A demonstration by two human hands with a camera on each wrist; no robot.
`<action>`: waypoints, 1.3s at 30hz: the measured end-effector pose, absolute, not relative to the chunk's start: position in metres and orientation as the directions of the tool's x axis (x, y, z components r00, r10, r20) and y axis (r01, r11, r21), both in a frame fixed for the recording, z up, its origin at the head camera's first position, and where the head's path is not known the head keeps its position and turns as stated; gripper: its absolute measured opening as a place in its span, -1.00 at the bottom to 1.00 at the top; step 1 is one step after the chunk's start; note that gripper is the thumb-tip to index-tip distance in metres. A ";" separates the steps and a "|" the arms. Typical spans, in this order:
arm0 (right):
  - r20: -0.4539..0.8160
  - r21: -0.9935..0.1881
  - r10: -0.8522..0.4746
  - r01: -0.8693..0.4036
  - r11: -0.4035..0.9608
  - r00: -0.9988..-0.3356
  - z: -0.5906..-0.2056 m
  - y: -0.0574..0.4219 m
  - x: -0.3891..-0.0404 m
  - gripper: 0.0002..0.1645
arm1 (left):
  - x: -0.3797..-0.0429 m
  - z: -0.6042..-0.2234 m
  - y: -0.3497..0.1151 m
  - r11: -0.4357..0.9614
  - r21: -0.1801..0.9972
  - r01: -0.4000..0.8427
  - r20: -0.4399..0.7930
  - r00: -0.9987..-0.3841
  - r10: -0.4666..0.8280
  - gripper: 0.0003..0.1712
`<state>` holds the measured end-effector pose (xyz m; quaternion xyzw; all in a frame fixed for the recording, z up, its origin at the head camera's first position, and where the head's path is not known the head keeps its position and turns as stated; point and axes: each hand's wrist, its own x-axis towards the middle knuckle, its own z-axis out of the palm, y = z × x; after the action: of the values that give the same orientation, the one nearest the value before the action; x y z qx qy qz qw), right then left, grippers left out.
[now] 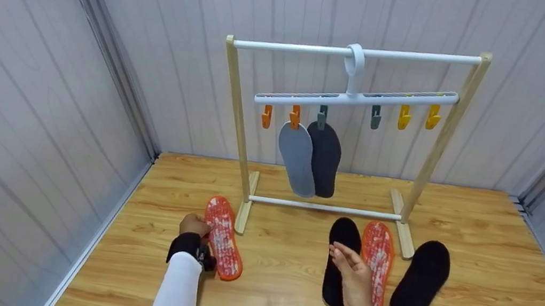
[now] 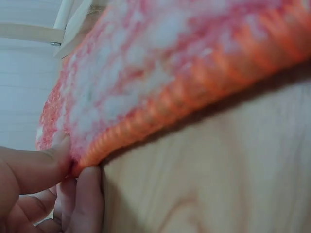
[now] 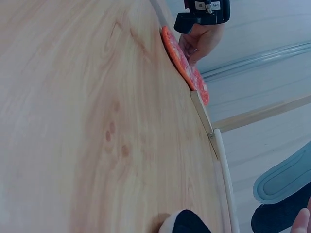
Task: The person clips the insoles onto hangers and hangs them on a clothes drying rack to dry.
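Note:
At the left of the wooden surface lies a red-and-white insole (image 1: pixel 223 237) with an orange stitched edge. My left hand (image 1: pixel 195 225) pinches its left edge between thumb and fingers, as the left wrist view shows close up at the insole's border (image 2: pixel 160 97). My right hand (image 1: pixel 353 278) hovers with fingers extended over a black insole (image 1: pixel 342 233) and a second red-and-white insole (image 1: pixel 378 244), partly covering both. It holds nothing. Farther right lies another black insole (image 1: pixel 420 283). A grey insole (image 1: pixel 298 162) and a dark insole (image 1: pixel 326 161) hang from clips.
A wooden-legged rack (image 1: pixel 235 115) with a white top rod stands at the back. From it hangs a white clip hanger (image 1: pixel 313 99), tilted, with orange (image 1: pixel 266 117), dark green (image 1: pixel 375 117) and yellow clips (image 1: pixel 404 117). Pale panel walls (image 1: pixel 125 17) enclose the surface.

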<state>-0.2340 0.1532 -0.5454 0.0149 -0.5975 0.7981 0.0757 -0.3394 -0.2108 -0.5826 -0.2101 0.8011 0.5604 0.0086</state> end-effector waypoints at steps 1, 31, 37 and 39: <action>0.110 -0.953 0.104 -0.134 -0.272 -0.989 -0.546 0.154 -0.233 -0.53 | -0.338 -0.583 -0.210 0.278 0.898 -0.341 -0.247 -0.913 -0.324 -0.79; 0.086 -0.950 0.123 -0.119 -0.290 -0.989 -0.533 0.159 -0.235 -0.59 | -0.332 -0.577 -0.205 0.126 0.965 -0.231 -0.174 -0.920 -0.350 -0.78; 0.093 -0.950 0.118 -0.123 -0.288 -0.989 -0.533 0.160 -0.233 -0.67 | -0.326 -0.575 -0.200 0.078 0.979 -0.187 -0.144 -0.914 -0.379 -0.78; 0.087 -0.953 0.116 -0.117 -0.280 -0.989 -0.533 0.160 -0.231 -0.65 | -0.323 -0.575 -0.199 0.051 0.984 -0.171 -0.139 -0.914 -0.381 -0.79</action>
<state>-0.2314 0.1602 -0.5328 0.0003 -0.5956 0.8000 0.0728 -0.3228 -0.1989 -0.5754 -0.1917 0.7205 0.6617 -0.0794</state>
